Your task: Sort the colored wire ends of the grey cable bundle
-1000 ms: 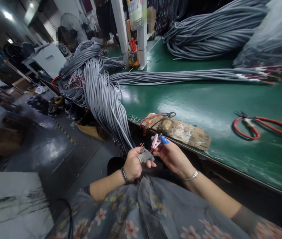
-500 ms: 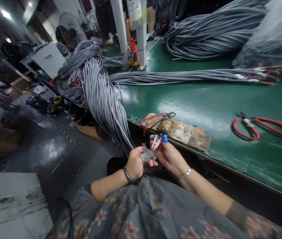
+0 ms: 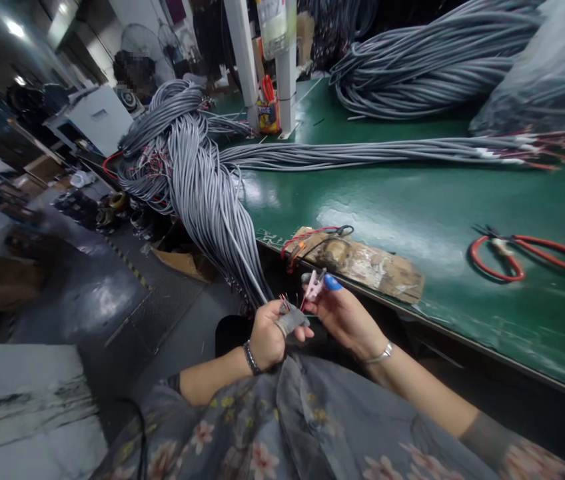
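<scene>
My left hand (image 3: 269, 331) is closed around the end of a grey cable, a grey covering on its thumb. Thin coloured wires (image 3: 287, 303) fan out above that thumb. Close by on the right, my right hand (image 3: 345, 317) pinches a small pale pink clip-like tool (image 3: 314, 285) between a blue-covered thumb and a grey-covered finger. A red wire runs up toward the clip; whether its jaws grip it I cannot tell. From the left hand the cable leads into a thick bundle of grey cables (image 3: 212, 193) draped over the table edge.
On the green table (image 3: 412, 207) lie a worn wooden block (image 3: 362, 267) with wire loops, red-handled pliers (image 3: 497, 257), a row of cables (image 3: 352, 155), a large cable coil (image 3: 422, 67) and a plastic bag (image 3: 547, 80). A white post (image 3: 286, 87) rises behind. A cardboard box (image 3: 182, 260) stands below.
My right hand has moved slightly right, away from the left hand, with the pink clip. The coloured wires show more spread out. A person's dark-haired head appears by the fan at the back.
</scene>
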A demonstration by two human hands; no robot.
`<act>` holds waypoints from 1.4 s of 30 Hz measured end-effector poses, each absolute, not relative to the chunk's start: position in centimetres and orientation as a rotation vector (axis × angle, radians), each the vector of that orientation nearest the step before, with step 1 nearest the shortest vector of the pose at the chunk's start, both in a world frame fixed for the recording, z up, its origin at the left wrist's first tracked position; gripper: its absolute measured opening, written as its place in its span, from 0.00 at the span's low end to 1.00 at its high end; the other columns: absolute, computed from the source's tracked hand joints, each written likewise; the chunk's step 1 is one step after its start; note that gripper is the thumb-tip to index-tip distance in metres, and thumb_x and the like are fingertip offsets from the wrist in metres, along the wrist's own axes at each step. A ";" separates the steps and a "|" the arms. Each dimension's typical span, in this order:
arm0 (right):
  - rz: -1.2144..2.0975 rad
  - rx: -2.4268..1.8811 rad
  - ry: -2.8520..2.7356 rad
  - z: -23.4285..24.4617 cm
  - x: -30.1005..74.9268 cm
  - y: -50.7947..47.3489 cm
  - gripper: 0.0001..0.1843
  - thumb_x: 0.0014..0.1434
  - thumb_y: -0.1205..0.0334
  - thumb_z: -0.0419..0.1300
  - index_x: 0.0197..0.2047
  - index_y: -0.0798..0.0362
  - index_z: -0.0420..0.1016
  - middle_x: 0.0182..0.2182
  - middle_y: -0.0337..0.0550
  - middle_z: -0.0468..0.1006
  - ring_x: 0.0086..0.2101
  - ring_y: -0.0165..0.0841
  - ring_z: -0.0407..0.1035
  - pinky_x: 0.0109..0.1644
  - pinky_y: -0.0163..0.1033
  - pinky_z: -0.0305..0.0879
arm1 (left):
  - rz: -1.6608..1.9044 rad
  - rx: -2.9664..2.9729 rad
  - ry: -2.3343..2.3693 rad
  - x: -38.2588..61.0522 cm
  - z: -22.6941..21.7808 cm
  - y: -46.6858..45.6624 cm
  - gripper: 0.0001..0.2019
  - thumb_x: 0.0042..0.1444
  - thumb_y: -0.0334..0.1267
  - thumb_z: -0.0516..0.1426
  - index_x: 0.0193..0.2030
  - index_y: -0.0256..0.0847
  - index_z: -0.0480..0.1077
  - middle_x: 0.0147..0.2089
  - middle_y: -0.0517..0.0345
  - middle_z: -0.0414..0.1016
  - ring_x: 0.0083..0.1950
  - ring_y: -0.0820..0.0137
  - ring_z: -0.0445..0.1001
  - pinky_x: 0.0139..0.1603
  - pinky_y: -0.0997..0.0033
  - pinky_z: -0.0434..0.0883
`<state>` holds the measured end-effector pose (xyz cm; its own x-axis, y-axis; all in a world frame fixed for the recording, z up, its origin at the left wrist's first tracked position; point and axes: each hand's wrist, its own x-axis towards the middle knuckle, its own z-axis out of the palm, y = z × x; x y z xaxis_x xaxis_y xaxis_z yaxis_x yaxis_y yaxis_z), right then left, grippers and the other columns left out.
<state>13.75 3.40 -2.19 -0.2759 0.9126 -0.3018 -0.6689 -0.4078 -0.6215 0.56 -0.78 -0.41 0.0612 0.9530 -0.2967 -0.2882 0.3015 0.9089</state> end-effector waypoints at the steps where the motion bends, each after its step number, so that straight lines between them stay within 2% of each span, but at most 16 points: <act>1: 1.843 -0.779 -0.475 -2.2 13.7 3.4 0.18 0.44 0.46 0.70 0.33 0.50 0.80 0.27 0.38 0.77 0.26 0.29 0.67 0.28 0.33 0.66 | 1.119 0.768 1.119 0.7 -0.3 -0.7 0.23 0.36 0.56 0.66 0.22 0.37 0.66 0.14 0.61 0.67 0.21 0.69 0.72 0.28 0.69 0.67; 7: 1.832 -0.793 -0.503 -2.4 13.7 3.5 0.17 0.47 0.46 0.69 0.32 0.51 0.80 0.26 0.39 0.77 0.25 0.29 0.66 0.28 0.35 0.66 | 1.167 0.754 1.127 1.4 -0.2 -0.2 0.19 0.40 0.52 0.65 0.22 0.37 0.66 0.14 0.62 0.68 0.21 0.71 0.71 0.31 0.69 0.67; 13: 1.705 -0.833 -0.636 -3.3 13.5 3.5 0.21 0.50 0.39 0.63 0.33 0.49 0.79 0.29 0.41 0.79 0.28 0.33 0.70 0.34 0.39 0.67 | 1.167 0.729 1.148 1.6 -0.1 -0.1 0.19 0.39 0.52 0.65 0.22 0.38 0.66 0.14 0.62 0.67 0.21 0.69 0.73 0.32 0.68 0.68; 19: 1.814 -0.797 -0.502 -3.5 13.4 4.0 0.21 0.43 0.41 0.69 0.31 0.49 0.79 0.27 0.39 0.79 0.24 0.30 0.66 0.30 0.38 0.66 | 1.157 0.752 1.137 1.4 -0.5 0.1 0.18 0.40 0.50 0.65 0.21 0.38 0.66 0.14 0.62 0.66 0.20 0.71 0.71 0.30 0.70 0.67; 24: 1.795 -0.791 -0.394 -3.5 13.2 4.2 0.18 0.43 0.46 0.71 0.32 0.49 0.79 0.26 0.38 0.78 0.24 0.31 0.66 0.31 0.39 0.66 | 1.125 0.784 1.159 1.2 -1.1 0.2 0.18 0.41 0.50 0.65 0.20 0.38 0.65 0.14 0.62 0.67 0.21 0.72 0.71 0.31 0.69 0.68; 31: 1.866 -0.751 -0.478 -3.5 13.8 3.5 0.23 0.48 0.35 0.63 0.33 0.47 0.79 0.28 0.39 0.78 0.27 0.31 0.68 0.30 0.36 0.67 | 1.114 0.822 1.162 0.5 -1.2 -0.4 0.19 0.40 0.52 0.65 0.21 0.38 0.66 0.14 0.61 0.67 0.22 0.70 0.71 0.31 0.68 0.69; 33: 1.973 -0.745 -0.558 -3.5 14.5 3.2 0.26 0.46 0.34 0.63 0.33 0.49 0.79 0.27 0.41 0.78 0.27 0.31 0.69 0.30 0.36 0.67 | 1.101 0.843 1.170 0.1 -1.3 -0.6 0.20 0.40 0.53 0.65 0.22 0.37 0.67 0.15 0.60 0.68 0.23 0.68 0.73 0.30 0.68 0.69; 36: 2.089 -0.785 -0.736 -3.3 15.3 2.8 0.25 0.42 0.39 0.69 0.31 0.53 0.79 0.25 0.41 0.77 0.25 0.30 0.69 0.29 0.35 0.66 | 1.047 0.889 1.189 -0.3 -1.5 -0.9 0.21 0.40 0.54 0.65 0.24 0.37 0.68 0.16 0.59 0.70 0.24 0.68 0.74 0.29 0.69 0.69; 39: 2.016 -0.874 -0.894 -2.8 15.4 2.4 0.18 0.41 0.49 0.73 0.26 0.54 0.77 0.21 0.38 0.76 0.22 0.28 0.68 0.27 0.33 0.64 | 0.987 0.941 1.212 -0.4 -1.6 -1.0 0.20 0.39 0.54 0.65 0.23 0.38 0.68 0.16 0.60 0.70 0.22 0.70 0.72 0.30 0.70 0.70; 42: 1.942 -0.887 -1.065 -2.1 15.1 2.0 0.15 0.42 0.53 0.73 0.25 0.54 0.76 0.19 0.38 0.77 0.21 0.29 0.69 0.28 0.35 0.64 | 0.873 1.030 1.197 -0.5 -1.6 -0.7 0.18 0.39 0.50 0.66 0.22 0.38 0.68 0.17 0.60 0.70 0.21 0.72 0.70 0.28 0.72 0.68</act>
